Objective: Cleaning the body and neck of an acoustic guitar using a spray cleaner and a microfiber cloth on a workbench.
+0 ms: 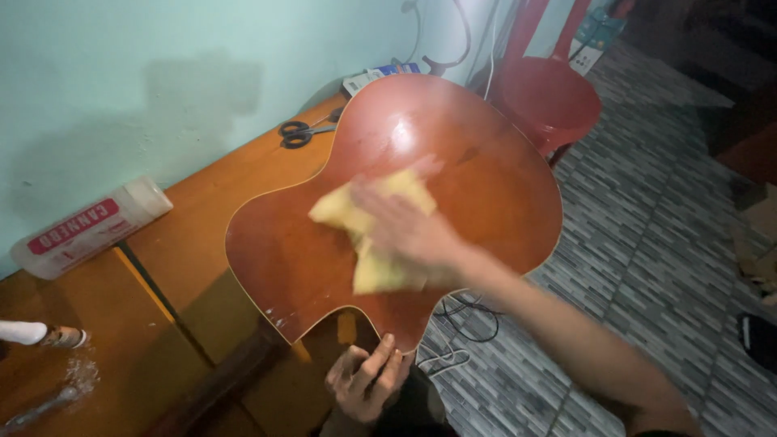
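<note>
A reddish-brown guitar body (477,154) lies back-up across the wooden table (186,251), its glossy surface catching light. My right hand (409,231) presses a yellow cloth (372,235) flat against the middle of the guitar's back; the hand is blurred. My left hand (368,380) grips the guitar at its near edge, where the neck joins, thumb over the rim.
Black scissors (301,132) lie on the table by the wall. A white cylindrical bottle with a red label (85,229) lies on its side at the left. A red plastic chair (546,97) stands beyond the guitar. Cables (461,316) trail over the tiled floor.
</note>
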